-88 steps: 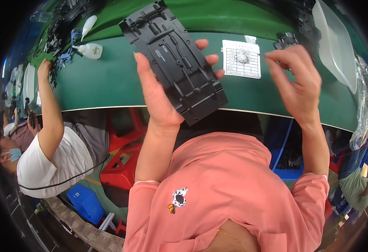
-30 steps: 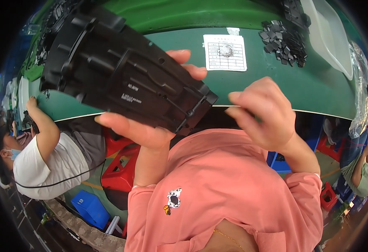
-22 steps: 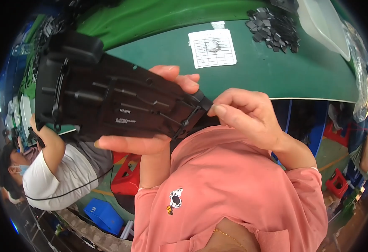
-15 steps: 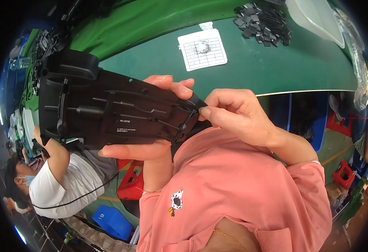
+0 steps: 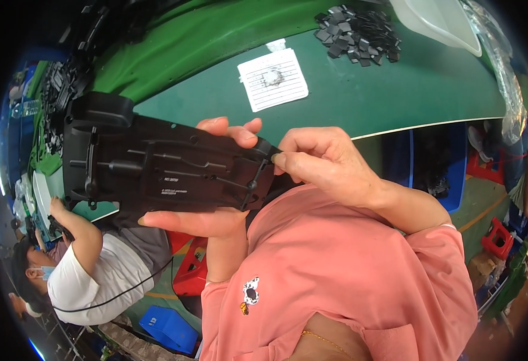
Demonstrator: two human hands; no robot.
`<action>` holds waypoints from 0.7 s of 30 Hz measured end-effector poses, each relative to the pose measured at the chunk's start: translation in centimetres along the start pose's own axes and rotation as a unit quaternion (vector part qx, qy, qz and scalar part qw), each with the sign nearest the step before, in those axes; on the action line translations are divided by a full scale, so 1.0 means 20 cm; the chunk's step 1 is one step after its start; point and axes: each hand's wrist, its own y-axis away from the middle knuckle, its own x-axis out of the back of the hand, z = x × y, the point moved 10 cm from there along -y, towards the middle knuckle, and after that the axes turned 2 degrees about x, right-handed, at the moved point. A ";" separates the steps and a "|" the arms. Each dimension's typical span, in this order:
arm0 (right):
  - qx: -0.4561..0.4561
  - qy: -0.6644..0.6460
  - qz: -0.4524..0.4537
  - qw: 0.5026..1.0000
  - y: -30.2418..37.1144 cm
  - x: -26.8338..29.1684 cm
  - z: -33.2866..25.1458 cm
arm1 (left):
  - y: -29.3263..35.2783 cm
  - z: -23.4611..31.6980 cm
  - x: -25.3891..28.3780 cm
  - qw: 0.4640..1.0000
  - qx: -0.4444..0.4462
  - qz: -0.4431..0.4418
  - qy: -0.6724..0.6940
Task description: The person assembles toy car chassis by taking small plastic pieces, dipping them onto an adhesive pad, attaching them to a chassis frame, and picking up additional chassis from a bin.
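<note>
A long black moulded plastic panel lies across my left hand, held close to my chest above the green table's near edge. The palm is under it, the thumb runs along its lower edge and the fingertips curl over its top edge. My right hand pinches a small piece at the panel's right end between thumb and forefinger. The panel's ribbed inner face points at the camera, its bulkier end to the left.
On the table lie a white lined paper holding a small part, a heap of small black plastic pieces and a clear plastic tray. More black panels are stacked at far left. A co-worker in white sits at lower left, beside red stools and blue crates.
I have lifted the panel off the table area, turned it lengthwise and brought it near my chest. My right hand moved from the table's right side onto the panel's right end.
</note>
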 end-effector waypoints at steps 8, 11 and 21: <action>0.110 0.188 -0.066 0.974 0.05 0.00 -0.12 | -0.04 0.06 0.10 0.996 0.019 0.079 0.039; 0.279 0.354 0.061 0.890 0.14 0.20 -0.36 | -0.07 0.06 0.22 0.992 0.033 0.108 0.053; 0.310 0.548 0.244 0.738 0.03 0.62 -0.60 | -0.08 0.00 0.30 0.979 0.069 0.167 0.091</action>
